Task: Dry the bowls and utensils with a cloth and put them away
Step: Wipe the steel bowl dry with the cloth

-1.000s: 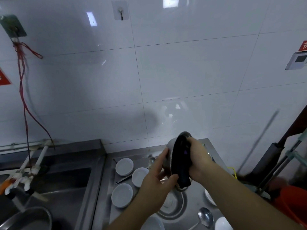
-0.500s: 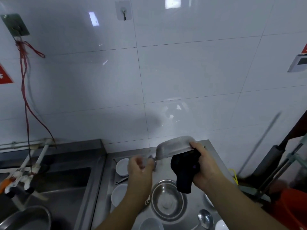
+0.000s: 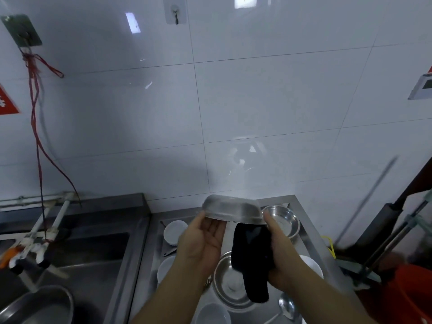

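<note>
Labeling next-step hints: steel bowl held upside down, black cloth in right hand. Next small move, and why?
Probably bring the black cloth up onto the inverted steel bowl and wipe its outside. Both the left hand and right hand hold the bowl by its rim, while the cloth hangs below it.

The red sign point(image 3: 7, 101) on the wall tiles bears a white mark, cut off and unreadable.
</note>
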The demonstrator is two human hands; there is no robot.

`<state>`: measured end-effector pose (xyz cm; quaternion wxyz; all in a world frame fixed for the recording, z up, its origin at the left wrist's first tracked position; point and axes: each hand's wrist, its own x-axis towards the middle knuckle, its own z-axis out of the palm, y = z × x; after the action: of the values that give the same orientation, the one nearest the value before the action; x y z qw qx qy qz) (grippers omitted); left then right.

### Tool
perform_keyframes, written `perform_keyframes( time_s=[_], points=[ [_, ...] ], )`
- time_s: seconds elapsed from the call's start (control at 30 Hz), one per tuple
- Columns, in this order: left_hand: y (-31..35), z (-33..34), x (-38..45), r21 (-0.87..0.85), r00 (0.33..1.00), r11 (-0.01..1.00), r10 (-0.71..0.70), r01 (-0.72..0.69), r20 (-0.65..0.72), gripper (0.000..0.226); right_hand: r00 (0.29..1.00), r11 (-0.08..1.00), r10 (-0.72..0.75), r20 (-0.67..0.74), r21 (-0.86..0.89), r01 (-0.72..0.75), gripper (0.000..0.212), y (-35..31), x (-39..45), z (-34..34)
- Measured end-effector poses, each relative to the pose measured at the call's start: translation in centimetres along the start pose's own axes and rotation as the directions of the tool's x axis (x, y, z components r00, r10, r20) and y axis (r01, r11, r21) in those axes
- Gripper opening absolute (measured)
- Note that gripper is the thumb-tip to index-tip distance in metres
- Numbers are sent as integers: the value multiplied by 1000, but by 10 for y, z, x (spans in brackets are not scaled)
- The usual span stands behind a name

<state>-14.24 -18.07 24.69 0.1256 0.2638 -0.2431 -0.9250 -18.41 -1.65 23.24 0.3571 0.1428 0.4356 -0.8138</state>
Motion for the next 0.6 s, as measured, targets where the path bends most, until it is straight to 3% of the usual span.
perform_keyframes(
  time_s=[0.07,0.17,0.3,0.37,0.43,0.5,0.57,0.6],
  points=[
    [10,3,3,45,997,996,70,-71,14,30,997,997,79,-27,-23,-80,83,6,-3,-6],
    [21,0,5,217,986,962,167,-164,6,33,996,998,53,-76,-21,-55,70,12,-5,-15],
    [22,-7,-1,355,983,918,185,-179,18,35,975,979,-204,-93,-31,202,33,-7,-8,-11],
    [16,-4,-8,403,983,897,175,-181,51,35,926,926,-374,-54,-86,369,18,-19,-10,1],
    [8,2,-16,416,983,891,161,-182,85,34,832,806,-554,31,-232,545,17,-25,-13,15],
    [0,8,-26,419,980,889,130,-183,151,34,710,624,-676,197,-358,694,29,-26,-18,25],
    [-4,13,-34,432,972,883,96,-183,216,33,576,345,-701,421,-506,790,38,-23,-24,28],
    [-5,14,-37,433,966,883,78,-181,245,32,509,150,-678,530,-578,802,40,-20,-25,27]
  ],
)
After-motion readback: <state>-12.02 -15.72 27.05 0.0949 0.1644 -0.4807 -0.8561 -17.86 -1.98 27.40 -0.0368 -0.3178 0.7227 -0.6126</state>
